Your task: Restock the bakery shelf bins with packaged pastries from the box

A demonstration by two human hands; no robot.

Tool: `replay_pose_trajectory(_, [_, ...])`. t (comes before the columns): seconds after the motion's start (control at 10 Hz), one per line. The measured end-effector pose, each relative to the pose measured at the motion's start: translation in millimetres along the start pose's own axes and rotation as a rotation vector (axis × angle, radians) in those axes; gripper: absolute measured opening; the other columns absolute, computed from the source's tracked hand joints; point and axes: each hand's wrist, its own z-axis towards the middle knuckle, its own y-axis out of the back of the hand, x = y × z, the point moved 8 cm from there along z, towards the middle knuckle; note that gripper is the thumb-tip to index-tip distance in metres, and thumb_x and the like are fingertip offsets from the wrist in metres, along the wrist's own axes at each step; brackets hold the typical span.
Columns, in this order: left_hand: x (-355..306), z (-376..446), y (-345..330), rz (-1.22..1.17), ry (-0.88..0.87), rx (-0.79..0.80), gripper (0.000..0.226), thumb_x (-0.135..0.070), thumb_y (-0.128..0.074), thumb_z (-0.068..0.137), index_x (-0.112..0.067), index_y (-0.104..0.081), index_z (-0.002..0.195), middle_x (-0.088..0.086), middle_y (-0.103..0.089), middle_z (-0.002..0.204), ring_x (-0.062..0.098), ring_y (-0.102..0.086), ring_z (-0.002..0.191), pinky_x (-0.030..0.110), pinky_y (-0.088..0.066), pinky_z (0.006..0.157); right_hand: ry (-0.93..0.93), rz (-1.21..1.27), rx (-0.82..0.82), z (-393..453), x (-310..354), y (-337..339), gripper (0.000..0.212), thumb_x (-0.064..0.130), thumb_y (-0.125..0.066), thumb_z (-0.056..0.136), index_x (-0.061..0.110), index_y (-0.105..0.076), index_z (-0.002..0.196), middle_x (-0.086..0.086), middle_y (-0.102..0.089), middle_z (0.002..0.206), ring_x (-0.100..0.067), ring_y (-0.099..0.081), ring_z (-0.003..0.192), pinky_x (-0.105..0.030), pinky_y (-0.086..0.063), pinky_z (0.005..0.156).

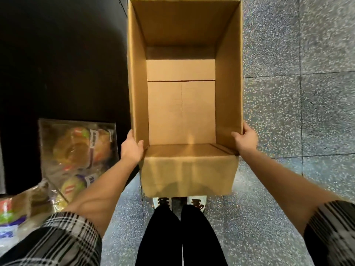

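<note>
Hands grip the near corners of the open cardboard box (184, 104), left hand (132, 148) and right hand (246, 139) with thumbs hooked inside, packaged pastries (78, 150) lying lower left.

The cardboard box (180, 104) stands open at the top, its inside bare down to the floor panel, so a hand can reach straight in. The left hand (132, 148) and right hand (246, 140) hold its side walls near the close corners, and the near flap (188, 175) hangs outward; packaged pastries (80, 150) crowd the dark shelf just left of the box
</note>
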Motion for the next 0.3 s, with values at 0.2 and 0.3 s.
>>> replay_pose_trajectory(0.2, [-2,-10,0,0.153,0.033,0.236,0.039,-0.019,-0.053,0.094,-0.006,-0.052,0.130,0.016,-0.060,0.125,0.032,-0.055,0.115,0.032,-0.042,0.095,-0.102,-0.266,0.158,-7,4,14,0.051,0.015,-0.062,0.089,0.002,-0.045,0.135,-0.017,-0.057,0.130,-0.035,-0.054,0.117,-0.040,-0.043,0.102])
replay_pose_trajectory(0.3, [-20,-42,13,0.187,0.017,0.343,0.033,-0.019,-0.050,0.095,-0.003,-0.057,0.122,0.018,-0.062,0.118,0.034,-0.058,0.108,0.033,-0.047,0.086,-0.069,-0.333,0.279,-36,45,23,0.038,0.013,-0.058,0.092,0.004,-0.053,0.129,-0.016,-0.059,0.127,-0.033,-0.057,0.114,-0.036,-0.046,0.098])
